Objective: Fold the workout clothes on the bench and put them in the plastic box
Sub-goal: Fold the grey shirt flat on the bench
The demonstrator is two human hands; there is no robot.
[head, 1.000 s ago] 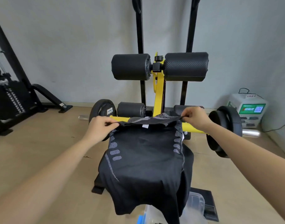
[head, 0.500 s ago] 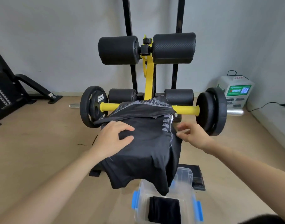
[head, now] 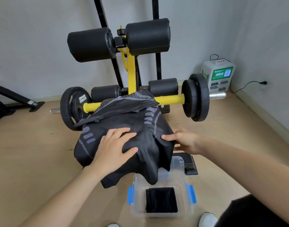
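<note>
A black workout shirt [head: 140, 128] with grey woven patterns is draped over the bench, its top edge folded back toward me and its lower part hanging off the near end. My left hand [head: 115, 149] lies flat on the shirt with fingers spread. My right hand [head: 184, 141] touches the shirt's right edge, thumb on top and fingers at the side. Below the hanging cloth stands a clear plastic box [head: 186, 210] with blue latches on the floor, holding a folded black garment [head: 161, 202].
A yellow bar [head: 170, 99] with black weight plates [head: 196, 97] crosses behind the bench. Black foam rollers [head: 147, 36] stand on a yellow post above. A white charging station [head: 220, 77] sits by the right wall. My shoes [head: 207, 219] are near the box.
Both hands let go of the shirt's top edge after folding it over and came down toward me. The left hand now lies flat on the shirt; the right reached its side edge.
</note>
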